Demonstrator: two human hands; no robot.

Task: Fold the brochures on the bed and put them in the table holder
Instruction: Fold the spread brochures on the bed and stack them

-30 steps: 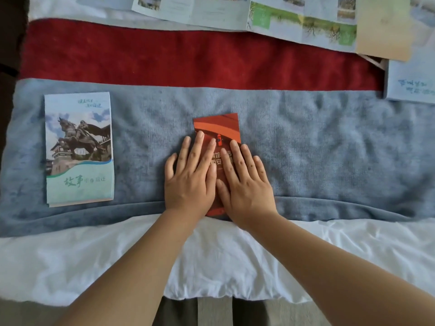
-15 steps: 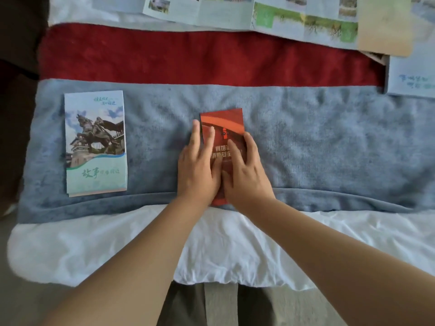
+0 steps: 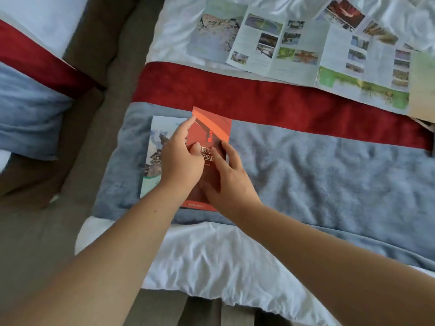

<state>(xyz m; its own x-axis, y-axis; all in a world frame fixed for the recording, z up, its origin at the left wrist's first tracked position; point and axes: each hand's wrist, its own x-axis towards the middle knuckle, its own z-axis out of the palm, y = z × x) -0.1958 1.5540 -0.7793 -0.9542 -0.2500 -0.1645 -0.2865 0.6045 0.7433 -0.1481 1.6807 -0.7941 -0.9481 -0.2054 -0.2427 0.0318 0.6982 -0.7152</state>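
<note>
From the head view, my left forearm comes in from 7 o'clock and my right from 4 o'clock, and they meet near the middle of the frame. The left grip point(image 3: 181, 158) is turned with its back toward me. Its thumb sits on the face of the red brochure point(image 3: 211, 128), its forefinger reaches up the left edge toward the top corner, and the other fingers curl out of sight past that edge, so it pinches the sheet there. The right grip point(image 3: 231, 182) lies spread on the lower right of the same brochure. Its fingers are nearly straight and point to 11 o'clock, with the tips on the printed characters and the thumb angled toward 8 o'clock across the lower part. I cannot tell whether it presses or merely rests.

The red brochure is folded narrow, with its long side running from 12 to 6 o'clock on the grey band point(image 3: 329, 180) of the bed. Its left edge overlaps the right edge of the blue brochure point(image 3: 154, 147), which is at its 9 o'clock and is also folded. Between 12 and 2 o'clock, past the red band point(image 3: 282, 100), open brochures point(image 3: 294, 50) are spread on the white sheet point(image 3: 211, 255). At 9 o'clock, across a strip of brown floor point(image 3: 35, 231), there is a second bed point(image 3: 28, 109).
</note>
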